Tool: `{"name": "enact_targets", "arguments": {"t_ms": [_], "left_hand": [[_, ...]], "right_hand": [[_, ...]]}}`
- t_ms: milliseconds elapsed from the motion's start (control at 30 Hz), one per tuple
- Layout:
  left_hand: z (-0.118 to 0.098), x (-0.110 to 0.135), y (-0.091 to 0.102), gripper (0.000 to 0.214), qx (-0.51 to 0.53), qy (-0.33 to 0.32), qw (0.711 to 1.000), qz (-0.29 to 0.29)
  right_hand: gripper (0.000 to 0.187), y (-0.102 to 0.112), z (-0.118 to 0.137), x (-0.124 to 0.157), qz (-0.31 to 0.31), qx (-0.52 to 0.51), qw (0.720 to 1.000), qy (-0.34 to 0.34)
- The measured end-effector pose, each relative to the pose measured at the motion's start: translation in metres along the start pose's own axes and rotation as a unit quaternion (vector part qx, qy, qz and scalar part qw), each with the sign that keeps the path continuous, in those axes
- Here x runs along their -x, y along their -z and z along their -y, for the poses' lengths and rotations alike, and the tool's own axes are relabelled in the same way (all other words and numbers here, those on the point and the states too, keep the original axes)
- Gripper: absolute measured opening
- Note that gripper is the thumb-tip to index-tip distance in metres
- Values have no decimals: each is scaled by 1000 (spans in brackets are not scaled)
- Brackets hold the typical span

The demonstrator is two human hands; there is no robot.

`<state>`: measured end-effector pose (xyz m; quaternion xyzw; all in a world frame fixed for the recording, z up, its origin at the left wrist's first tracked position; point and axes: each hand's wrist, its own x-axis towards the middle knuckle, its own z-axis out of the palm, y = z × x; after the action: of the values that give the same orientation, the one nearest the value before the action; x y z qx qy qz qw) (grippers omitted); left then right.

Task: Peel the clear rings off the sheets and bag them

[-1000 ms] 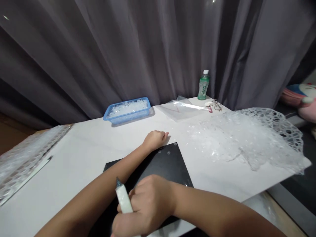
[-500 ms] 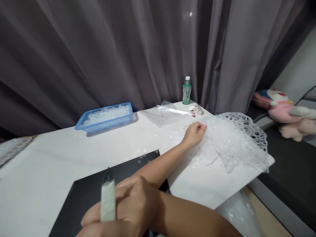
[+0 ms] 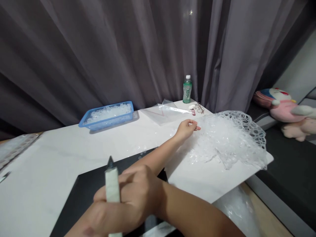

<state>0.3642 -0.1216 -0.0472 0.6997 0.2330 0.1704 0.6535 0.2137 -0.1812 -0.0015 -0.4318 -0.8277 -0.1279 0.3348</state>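
Note:
My right hand (image 3: 128, 200) is closed around a white pen-like tool (image 3: 112, 187) with a dark tip that points up, just above a black board (image 3: 84, 191) on the white table (image 3: 61, 151). My left arm runs under it and reaches far to the right. My left hand (image 3: 187, 127) is pinched together at the near edge of a heap of clear perforated plastic sheet (image 3: 232, 138). What its fingertips hold is too small to make out. A few small clear rings (image 3: 143, 152) lie on the board's far corner.
A blue basket (image 3: 107, 115) of clear rings stands at the back. Near it are a clear plastic bag (image 3: 165, 112), a green bottle (image 3: 187, 89) and spectacles (image 3: 199, 107). Another perforated sheet (image 3: 14, 148) lies at the left edge. A plush toy (image 3: 283, 108) lies beyond the table's right edge. Grey curtains hang behind.
My left hand went from the black board's far corner out to the plastic heap, then drew back a little with pinched fingers. The view swung right. My right hand kept the tool.

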Motion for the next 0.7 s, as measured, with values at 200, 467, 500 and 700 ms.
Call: {"name": "enact_targets", "arguments": {"t_ms": [200,467,500,700], "left_hand": [[-4,3,35,16,-32,3,997,77],[-26,14,49,4,-6,21,996,86],[-30,16,51,7,-10,21,997,77],[-39,22,64,16,-18,15,999,39]], "right_hand": [[25,-16,41,65,-139,-90,969,-182],[54,-22,46,90,171,-105,940,-277],[55,-20,40,87,185,-103,934,-287],[57,-18,-1,81,215,-59,908,-356]]}}
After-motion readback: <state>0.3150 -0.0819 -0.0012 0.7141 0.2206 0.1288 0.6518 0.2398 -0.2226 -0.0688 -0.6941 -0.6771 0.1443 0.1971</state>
